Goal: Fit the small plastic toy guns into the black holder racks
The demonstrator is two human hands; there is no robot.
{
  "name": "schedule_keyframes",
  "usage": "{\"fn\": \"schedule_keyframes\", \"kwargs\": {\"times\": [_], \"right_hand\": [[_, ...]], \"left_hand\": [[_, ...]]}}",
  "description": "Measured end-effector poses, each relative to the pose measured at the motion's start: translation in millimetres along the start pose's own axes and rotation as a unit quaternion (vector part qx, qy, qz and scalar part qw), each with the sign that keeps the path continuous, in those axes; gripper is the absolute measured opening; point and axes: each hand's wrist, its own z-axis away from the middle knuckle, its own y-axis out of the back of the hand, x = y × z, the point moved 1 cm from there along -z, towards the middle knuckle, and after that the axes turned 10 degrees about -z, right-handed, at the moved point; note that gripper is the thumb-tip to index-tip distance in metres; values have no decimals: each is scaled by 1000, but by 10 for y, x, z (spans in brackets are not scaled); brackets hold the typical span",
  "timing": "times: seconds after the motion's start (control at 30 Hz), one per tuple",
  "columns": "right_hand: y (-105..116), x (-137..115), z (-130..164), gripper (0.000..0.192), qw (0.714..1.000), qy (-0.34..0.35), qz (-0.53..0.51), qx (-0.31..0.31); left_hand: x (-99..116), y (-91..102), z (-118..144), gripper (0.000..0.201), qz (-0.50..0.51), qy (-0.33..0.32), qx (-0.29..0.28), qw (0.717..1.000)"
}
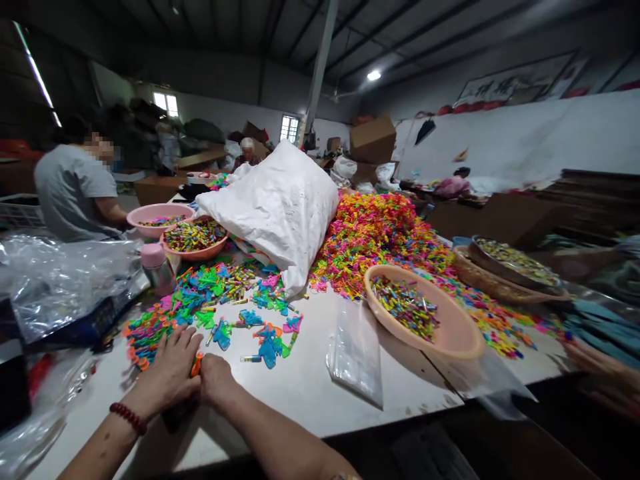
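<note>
My left hand (170, 367), a dark red bead bracelet (129, 418) at its wrist, lies over a row of plastic pieces (150, 333) with orange ends, its fingers stretched out. Against its thumb is my right hand (216, 381), closed with curled fingers; what it holds is hidden. An orange plastic piece (197, 365) shows between the two hands. Below them is a dark shape I cannot make out. Beyond my fingers lie blue and green toy-gun-shaped plastic pieces (270, 345) and small printed tubes.
A stack of clear plastic bags (356, 357) lies right of centre, beside a peach basin (465, 333) of printed tubes. Behind stand a white sack (280, 200) and a heap of colourful plastic pieces (375, 233). A pink-lidded bottle (157, 270) stands left. A person (77, 187) sits beyond it.
</note>
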Motion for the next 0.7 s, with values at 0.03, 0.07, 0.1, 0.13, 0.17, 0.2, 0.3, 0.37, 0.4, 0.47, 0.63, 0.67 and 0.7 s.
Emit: {"fn": "schedule_keyframes", "kwargs": {"times": [0.03,0.07,0.1,0.13,0.17,0.2,0.3,0.37,0.4,0.47,0.63,0.67,0.7], "right_hand": [[11,5,-10,40,1000,-5,2,-6],[16,14,-14,38,1000,-10,1,-11],[17,25,-11,34,1000,-11,-4,-11],[13,37,-3,31,1000,-9,-15,-4],[4,49,9,27,1000,-3,-29,8],[-9,60,25,24,999,5,-45,21],[-66,73,75,18,995,15,-87,54],[-107,56,91,14,992,18,-105,70],[-125,40,92,12,990,22,-112,80],[-161,3,80,9,988,18,-122,95],[-241,-53,29,13,985,-8,-134,110],[-249,-53,20,13,984,-9,-136,112],[-252,-51,10,14,984,-7,-138,111]], "left_hand": [[4,3,-1,79,6,0,2,1000],[7,6,0,79,13,-1,5,1000],[9,10,3,78,20,-2,8,1000],[8,16,9,78,25,-2,10,1000],[5,24,17,77,29,-2,12,999],[-1,34,27,77,33,-2,14,999],[-38,66,65,75,49,-12,26,998],[-75,77,91,74,61,-23,32,997],[-94,79,103,73,66,-28,34,997],[-132,76,121,71,76,-34,38,996],[-190,66,142,66,91,-28,46,994],[-193,68,144,66,94,-27,46,994],[-195,71,146,67,98,-28,44,994]]}}
